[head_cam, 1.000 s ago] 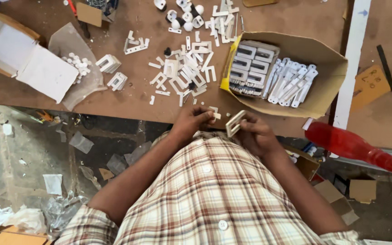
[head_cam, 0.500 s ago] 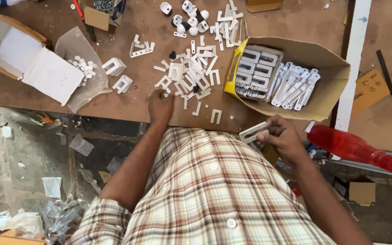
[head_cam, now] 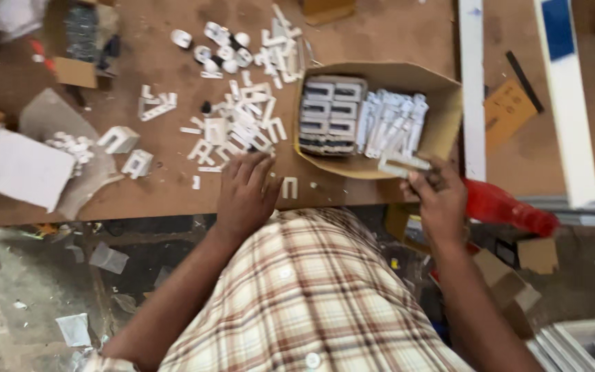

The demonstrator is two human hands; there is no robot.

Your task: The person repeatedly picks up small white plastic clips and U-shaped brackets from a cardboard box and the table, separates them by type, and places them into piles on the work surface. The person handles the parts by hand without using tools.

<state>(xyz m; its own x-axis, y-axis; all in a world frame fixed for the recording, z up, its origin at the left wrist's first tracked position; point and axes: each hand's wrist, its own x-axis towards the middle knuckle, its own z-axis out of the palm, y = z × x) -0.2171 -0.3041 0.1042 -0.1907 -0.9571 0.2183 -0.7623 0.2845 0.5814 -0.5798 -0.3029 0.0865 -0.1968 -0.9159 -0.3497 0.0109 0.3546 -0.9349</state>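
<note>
While the right hand [head_cam: 439, 196] pinches a white plastic part [head_cam: 402, 164] at the near rim of the cardboard box [head_cam: 449, 117], the left hand [head_cam: 246, 193] lies spread on the worktop [head_cam: 380, 34].

Held part sits at about 3 o'clock from the left hand, just over the box's near edge, beside the rows of white pieces [head_cam: 390, 124] already packed there. To my eye, it should go in parallel to those rows and be let go only once it is seated. Left fingers [head_cam: 253, 169], loose and holding nothing, touch the scattered white parts [head_cam: 235, 127] at 12 o'clock; picking one single piece from the pile's near edge would avoid tangling others.
</note>
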